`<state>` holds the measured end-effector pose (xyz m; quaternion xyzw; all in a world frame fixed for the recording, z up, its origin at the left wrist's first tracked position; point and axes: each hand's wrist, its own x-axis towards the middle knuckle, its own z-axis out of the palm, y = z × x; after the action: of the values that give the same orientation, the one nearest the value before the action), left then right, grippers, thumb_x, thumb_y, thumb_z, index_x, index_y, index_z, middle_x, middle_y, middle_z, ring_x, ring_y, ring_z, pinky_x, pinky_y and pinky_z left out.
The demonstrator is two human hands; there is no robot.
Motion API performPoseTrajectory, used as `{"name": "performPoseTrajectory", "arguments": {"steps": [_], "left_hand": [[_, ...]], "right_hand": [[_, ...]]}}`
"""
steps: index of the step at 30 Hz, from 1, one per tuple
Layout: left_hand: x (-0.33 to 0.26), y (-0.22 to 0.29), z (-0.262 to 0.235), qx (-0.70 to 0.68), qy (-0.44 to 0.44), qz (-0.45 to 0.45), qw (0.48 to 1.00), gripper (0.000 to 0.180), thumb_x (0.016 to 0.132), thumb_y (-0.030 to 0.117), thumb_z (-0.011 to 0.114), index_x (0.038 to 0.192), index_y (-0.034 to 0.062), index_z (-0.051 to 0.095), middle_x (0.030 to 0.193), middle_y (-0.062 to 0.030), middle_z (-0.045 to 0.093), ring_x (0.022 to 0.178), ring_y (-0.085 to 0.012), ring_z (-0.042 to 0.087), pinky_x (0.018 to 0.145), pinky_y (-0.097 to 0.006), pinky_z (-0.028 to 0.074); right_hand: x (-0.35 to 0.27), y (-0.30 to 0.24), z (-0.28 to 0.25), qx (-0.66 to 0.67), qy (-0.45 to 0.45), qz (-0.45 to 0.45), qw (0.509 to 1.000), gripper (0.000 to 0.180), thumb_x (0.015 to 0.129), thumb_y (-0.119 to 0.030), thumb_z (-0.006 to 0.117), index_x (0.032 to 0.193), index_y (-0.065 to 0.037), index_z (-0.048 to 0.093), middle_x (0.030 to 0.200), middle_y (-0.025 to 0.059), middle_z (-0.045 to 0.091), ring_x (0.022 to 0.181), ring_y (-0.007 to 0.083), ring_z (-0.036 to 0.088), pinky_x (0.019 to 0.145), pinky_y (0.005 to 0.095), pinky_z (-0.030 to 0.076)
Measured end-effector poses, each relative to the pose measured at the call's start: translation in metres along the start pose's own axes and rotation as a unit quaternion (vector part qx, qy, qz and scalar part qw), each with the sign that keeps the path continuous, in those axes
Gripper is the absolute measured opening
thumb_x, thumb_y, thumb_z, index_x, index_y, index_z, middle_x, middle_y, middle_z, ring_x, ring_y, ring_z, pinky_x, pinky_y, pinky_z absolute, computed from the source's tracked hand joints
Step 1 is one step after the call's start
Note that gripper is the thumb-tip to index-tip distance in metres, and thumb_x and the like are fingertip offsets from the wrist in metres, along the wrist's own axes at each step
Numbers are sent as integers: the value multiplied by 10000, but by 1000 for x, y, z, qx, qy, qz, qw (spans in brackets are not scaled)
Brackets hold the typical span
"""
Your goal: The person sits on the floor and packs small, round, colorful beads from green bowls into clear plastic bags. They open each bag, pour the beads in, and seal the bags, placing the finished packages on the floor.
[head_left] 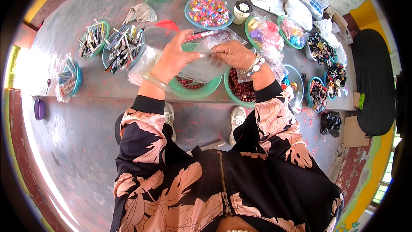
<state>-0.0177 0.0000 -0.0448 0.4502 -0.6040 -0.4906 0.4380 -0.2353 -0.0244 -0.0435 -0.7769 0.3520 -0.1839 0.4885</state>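
While both hands are meeting just above the middle of the frame, the left hand (174, 58) is pinching the upper edge of a clear plastic bag (201, 66) between thumb and fingers, and the right hand (233, 54) is closing on the same edge from the other side. The bag is hanging below the fingertips, its long axis running left to right between the two hands, so neither hand is nearer. Directly beneath it, a green bowl (195, 90) holding a few dark red beads is sitting beside a fuller bowl of red-brown beads (241, 88). Further out, toward the upper left, dishes of pens (123, 47) are lying on the grey surface (86, 86).
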Motion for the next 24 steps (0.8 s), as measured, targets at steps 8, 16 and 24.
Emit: {"name": "performPoseTrajectory", "arguments": {"steps": [8, 16, 24], "left_hand": [[0, 11, -1, -55, -133, -111, 983, 198, 744, 119, 678, 864, 59, 532, 773, 16, 509, 654, -52, 485, 507, -212, 440], [-1, 13, 12, -22, -44, -107, 993, 196, 742, 57, 640, 836, -18, 486, 833, -77, 519, 718, -150, 572, 552, -279, 551], [-8, -23, -27, 81, -162, -193, 964, 288, 705, 106, 685, 958, -9, 607, 794, -48, 608, 721, -118, 583, 628, -264, 497]], "right_hand": [[-5, -10, -6, -40, -8, -3, 999, 238, 892, -235, 513, 883, -13, 596, 665, 32, 532, 657, 91, 504, 614, 267, 415], [-4, -6, -7, -240, 35, -39, 969, 183, 804, -240, 534, 886, -89, 596, 701, 97, 599, 664, 281, 585, 613, 349, 447], [19, -19, 8, -60, 170, -44, 983, 123, 823, -177, 565, 856, -78, 628, 679, 54, 602, 620, 154, 576, 581, 283, 445]]}}
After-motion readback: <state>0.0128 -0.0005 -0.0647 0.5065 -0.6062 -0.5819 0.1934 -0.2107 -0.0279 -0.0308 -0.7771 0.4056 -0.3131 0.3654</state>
